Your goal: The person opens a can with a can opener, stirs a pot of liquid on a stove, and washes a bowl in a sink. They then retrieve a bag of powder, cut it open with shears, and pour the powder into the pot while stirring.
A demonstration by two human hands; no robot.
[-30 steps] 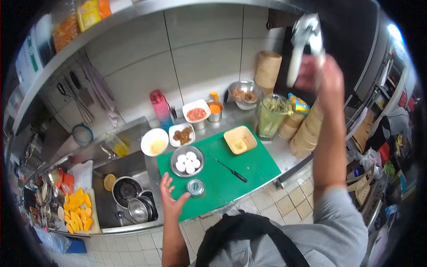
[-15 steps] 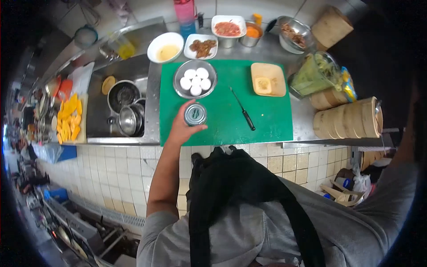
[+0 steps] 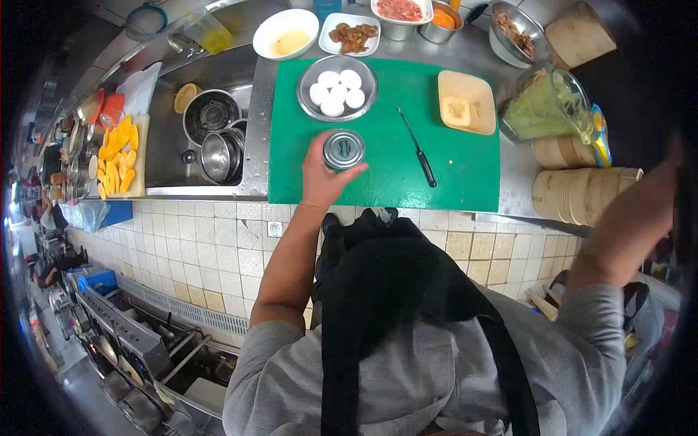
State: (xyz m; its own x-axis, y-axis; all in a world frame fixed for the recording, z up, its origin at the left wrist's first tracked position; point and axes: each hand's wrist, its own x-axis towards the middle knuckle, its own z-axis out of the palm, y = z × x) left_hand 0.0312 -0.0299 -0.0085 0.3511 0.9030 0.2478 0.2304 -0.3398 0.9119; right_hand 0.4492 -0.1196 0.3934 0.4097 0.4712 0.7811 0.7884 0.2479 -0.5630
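My left hand (image 3: 320,174) is wrapped around a small round tin (image 3: 344,149), fingers curled about its side and grasping it where it stands upright on the green cutting board (image 3: 465,171), near the board's front edge. The tin is squat and metallic, with a shiny ringed lid that catches the light and a darker centre; I cannot read any label. My right arm (image 3: 625,218) is raised off to the side, and its hand runs out of view, so I cannot tell whether those fingers are clenched or released.

Just beyond the tin sits a steel bowl (image 3: 337,87) holding several white eggs. To the right on the board lie a black-handled knife (image 3: 418,149), and beyond it a shallow tan tray (image 3: 467,102). Behind the board, on the steel bench (image 3: 509,182), stand a white bowl of pale liquid (image 3: 285,33) and a white plate of brown pieces (image 3: 352,35). A clear jug of green stalks (image 3: 545,109) and stacked bamboo steamers (image 3: 582,192) are at the right. To the left is a sink (image 3: 207,134) with steel pots in it, and further left a board with orange slices (image 3: 118,156). The bench front and floor below are pale tiles.
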